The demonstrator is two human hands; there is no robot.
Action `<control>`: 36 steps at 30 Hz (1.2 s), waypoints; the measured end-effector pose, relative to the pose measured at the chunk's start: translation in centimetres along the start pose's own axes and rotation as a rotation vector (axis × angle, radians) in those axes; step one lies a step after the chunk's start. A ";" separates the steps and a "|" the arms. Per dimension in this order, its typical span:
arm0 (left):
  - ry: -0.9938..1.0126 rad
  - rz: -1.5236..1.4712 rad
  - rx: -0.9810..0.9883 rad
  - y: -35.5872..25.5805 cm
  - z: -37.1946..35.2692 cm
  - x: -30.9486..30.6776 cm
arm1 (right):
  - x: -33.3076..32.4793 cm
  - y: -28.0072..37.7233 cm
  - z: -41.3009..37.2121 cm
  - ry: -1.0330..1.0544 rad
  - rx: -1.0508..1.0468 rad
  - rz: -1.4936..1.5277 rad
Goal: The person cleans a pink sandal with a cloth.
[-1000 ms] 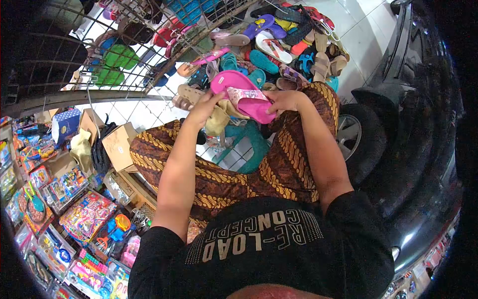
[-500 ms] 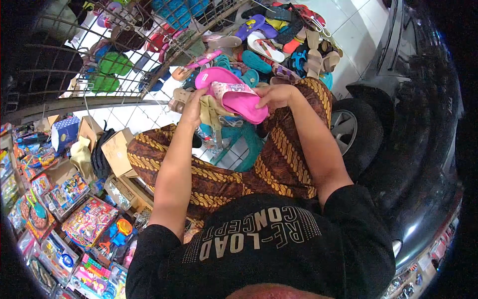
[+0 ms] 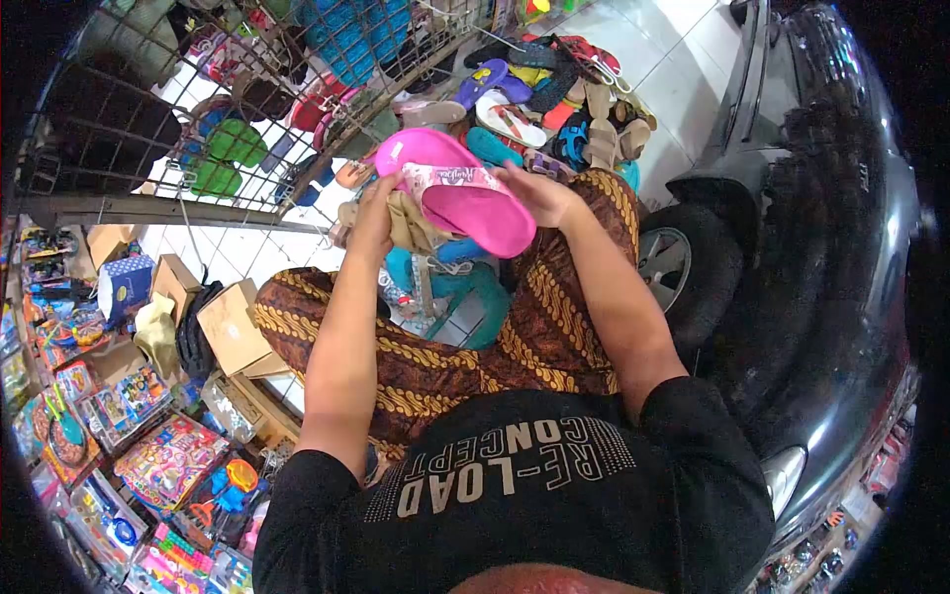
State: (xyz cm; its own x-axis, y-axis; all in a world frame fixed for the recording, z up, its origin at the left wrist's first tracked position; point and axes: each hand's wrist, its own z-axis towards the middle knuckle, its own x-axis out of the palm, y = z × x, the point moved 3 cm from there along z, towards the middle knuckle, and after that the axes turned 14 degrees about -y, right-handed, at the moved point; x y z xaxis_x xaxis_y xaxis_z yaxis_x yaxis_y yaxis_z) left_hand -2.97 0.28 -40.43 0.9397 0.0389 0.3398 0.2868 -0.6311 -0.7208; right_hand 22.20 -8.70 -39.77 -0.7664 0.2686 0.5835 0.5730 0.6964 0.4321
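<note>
A pink slide sandal [image 3: 487, 220] with a white printed strap is held up in front of me, tilted, its sole top facing the camera. My left hand [image 3: 373, 218] grips its left edge by the strap. Beige cloth [image 3: 416, 226] hangs under the sandal beside that hand; whether the fingers also hold it is hidden. On the other side, my right hand [image 3: 542, 196] has its fingers at the strap's right end, partly behind the sandal. Below, between my legs, lie teal footwear [image 3: 480, 302] and other pieces.
A heap of mixed sandals, including a purple one [image 3: 492, 84], lies ahead on white tiles. A wire rack [image 3: 287, 109] stands at left. Cardboard boxes [image 3: 236, 322] and packaged toys [image 3: 173, 460] fill the lower left. A black car with its wheel [image 3: 668, 267] is close at right.
The right hand has shifted from the sandal's near end up to the strap's right end. The sandal has turned slightly and shows more of its top. The left hand stays at the left edge.
</note>
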 end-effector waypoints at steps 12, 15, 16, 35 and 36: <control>0.189 -0.507 -0.263 0.5 -4.0 4.4 | 10.0 -5.9 -2.1 0.260 -0.096 0.366; 0.169 -0.472 -0.283 -0.2 -5.0 4.3 | 10.3 -7.5 -1.4 0.020 -0.436 0.039; 0.148 -0.450 -0.285 -0.4 -5.5 4.3 | 10.2 -7.8 -2.6 -0.127 -0.520 -0.110; 0.079 -0.489 -0.029 -3.7 -5.5 1.3 | 3.4 1.1 -13.5 -0.374 -0.426 0.384; 0.147 -0.486 -0.054 -3.8 -5.8 1.4 | 4.2 0.8 -13.0 -0.337 -0.399 0.377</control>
State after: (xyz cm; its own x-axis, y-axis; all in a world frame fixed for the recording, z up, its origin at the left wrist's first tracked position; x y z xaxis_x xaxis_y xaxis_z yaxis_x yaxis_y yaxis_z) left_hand -3.79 -1.78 -33.74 0.6626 0.2315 0.7123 0.6708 -0.6065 -0.4269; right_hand 23.23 -15.67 -27.99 -0.5030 0.6860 0.5257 0.8353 0.2296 0.4996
